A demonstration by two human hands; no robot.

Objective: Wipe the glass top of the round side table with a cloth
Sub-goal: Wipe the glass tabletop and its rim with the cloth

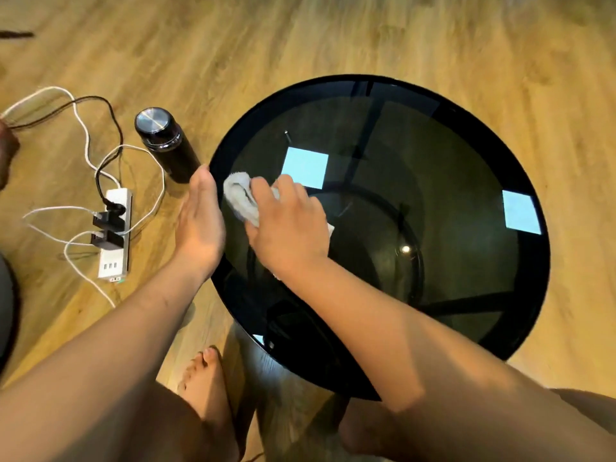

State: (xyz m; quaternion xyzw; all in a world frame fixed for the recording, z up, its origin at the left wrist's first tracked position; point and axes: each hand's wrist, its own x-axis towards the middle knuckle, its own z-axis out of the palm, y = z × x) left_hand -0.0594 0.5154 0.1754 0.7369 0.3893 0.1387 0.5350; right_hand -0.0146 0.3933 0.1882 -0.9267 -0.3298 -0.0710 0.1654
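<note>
The round side table (466, 135) has a dark glass top that reflects bright square lights. A small white cloth (238, 195) lies bunched on the glass near its left edge. My right hand (286, 225) presses down on the cloth, fingers curled over it. My left hand (200, 221) rests flat against the table's left rim, fingers straight and together, holding nothing.
A black bottle with a metal lid (163, 141) stands on the wooden floor just left of the table. Further left lies a white power strip (115, 235) with plugs and looping cables. My bare feet (208, 388) are under the near edge.
</note>
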